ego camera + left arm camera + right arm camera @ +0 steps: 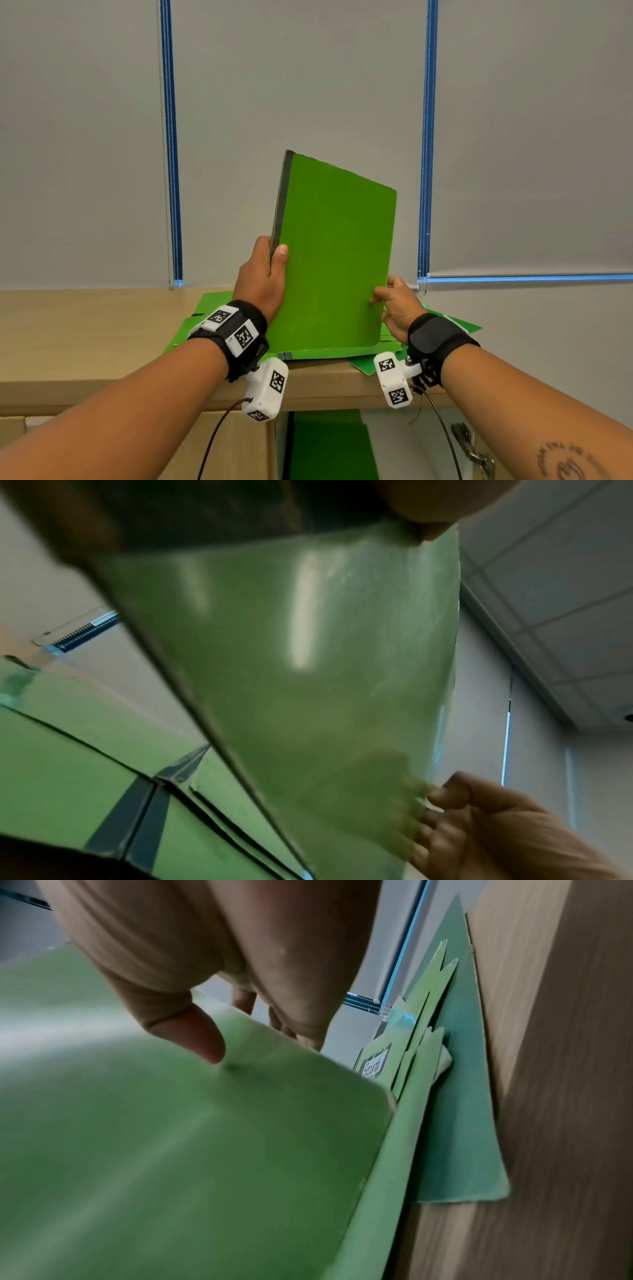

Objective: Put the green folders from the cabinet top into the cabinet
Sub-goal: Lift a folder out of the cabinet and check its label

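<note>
A green folder (pixel 334 253) with a dark spine stands tilted upright above the wooden cabinet top (pixel 85 329). My left hand (pixel 265 270) grips its spine edge, thumb on the front cover. My right hand (pixel 394 305) pinches the lower right edge, thumb in front and fingers behind. In the left wrist view the folder (pixel 325 683) fills the middle, with the right hand (pixel 486 821) at its lower corner. The right wrist view shows my thumb on the cover (pixel 171 1150). More green folders (pixel 342 353) lie in a loose pile under it. Below, green folders (pixel 329 445) stand inside the cabinet.
Grey roller blinds with blue edge strips (pixel 171 144) hang behind the cabinet. A closed wooden door (pixel 233 448) is left of the opening, and a hinge (pixel 474 452) shows at the right. One lower folder carries a handwritten white label (pixel 374 1065).
</note>
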The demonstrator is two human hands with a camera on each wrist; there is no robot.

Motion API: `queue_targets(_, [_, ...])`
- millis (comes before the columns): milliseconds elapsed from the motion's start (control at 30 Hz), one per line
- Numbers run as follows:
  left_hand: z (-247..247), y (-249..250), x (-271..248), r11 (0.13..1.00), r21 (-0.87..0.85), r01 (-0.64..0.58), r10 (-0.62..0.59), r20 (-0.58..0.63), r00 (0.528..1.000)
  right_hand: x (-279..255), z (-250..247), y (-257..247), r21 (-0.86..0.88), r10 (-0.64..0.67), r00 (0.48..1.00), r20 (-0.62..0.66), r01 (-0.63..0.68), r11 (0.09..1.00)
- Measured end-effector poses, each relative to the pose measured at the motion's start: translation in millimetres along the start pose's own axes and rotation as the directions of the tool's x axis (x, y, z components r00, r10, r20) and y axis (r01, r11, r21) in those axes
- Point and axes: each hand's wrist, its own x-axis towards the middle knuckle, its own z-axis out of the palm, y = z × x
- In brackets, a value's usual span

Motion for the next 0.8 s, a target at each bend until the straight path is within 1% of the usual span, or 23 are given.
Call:
queue_targets(67, [3.8, 4.3, -3.3, 0.997, -0.076, -0.020, 0.019, -0.002, 1.000, 0.8, -2.6, -5.1, -0.007, 0.007, 1.000, 0.006, -0.007, 1.000])
queue_targets(133, [7.5, 5.1, -8.5, 0.991, -0.136, -0.004, 0.003, -0.005, 1.000, -4.7, -5.6, -13.4, -0.015, -0.001, 1.000, 0.021, 0.001, 1.000])
queue_targets(200, [11.7, -1.3, -14.8, 0.985, -0.158, 0.071, -0.074, -0.015, 0.997, -12.1, -11.2, -19.2, -0.017, 0.005, 1.000, 0.023, -0.005, 1.000])
queue_targets(300, [19.0, -17.2, -35.4, 0.962, -0.120, 0.246, -0.250, -0.016, 0.968, -22.3, -25.5, -12.7, -0.061, 0.035, 0.999, 0.029, -0.033, 0.998])
queue_targets(400, [27.1, -29.6, -76.4, 0.927, -0.131, 0.350, -0.355, -0.018, 0.935, -32.8, -42.9, 12.8, -0.124, 0.063, 0.997, 0.053, -0.056, 0.991])
queue_targets(467, [33.4, -35.3, -107.1, 0.897, -0.178, 0.404, -0.412, -0.008, 0.911, -55.5, -45.5, 20.9, -0.189, 0.071, 0.995, 0.070, -0.057, 0.980])
queue_targets(533, [37.9, -40.1, -135.9, 0.872, -0.193, 0.449, -0.454, 0.024, 0.891, -73.5, -52.3, 35.5, -0.196, 0.126, 0.989, 0.081, -0.108, 0.975])
queue_targets(633, [42.9, -49.3, -174.2, 0.837, -0.112, 0.536, -0.527, 0.098, 0.844, -90.0, -68.4, 74.0, -0.220, 0.216, 0.974, 0.074, -0.195, 0.956])
queue_targets(667, [44.9, -55.0, -186.9, 0.836, -0.078, 0.544, -0.534, 0.119, 0.837, -95.6, -72.0, 89.8, -0.213, 0.244, 0.967, 0.069, -0.225, 0.951])
queue_targets(767, [50.7, -70.0, -218.4, 0.811, 0.006, 0.585, -0.577, 0.175, 0.798, -109.9, -79.2, 133.5, -0.136, 0.346, 0.937, 0.038, -0.339, 0.931])
queue_targets(800, [54.0, -76.0, -226.0, 0.810, 0.018, 0.586, -0.579, 0.177, 0.796, -114.2, -79.7, 143.9, -0.115, 0.374, 0.927, 0.035, -0.368, 0.923])
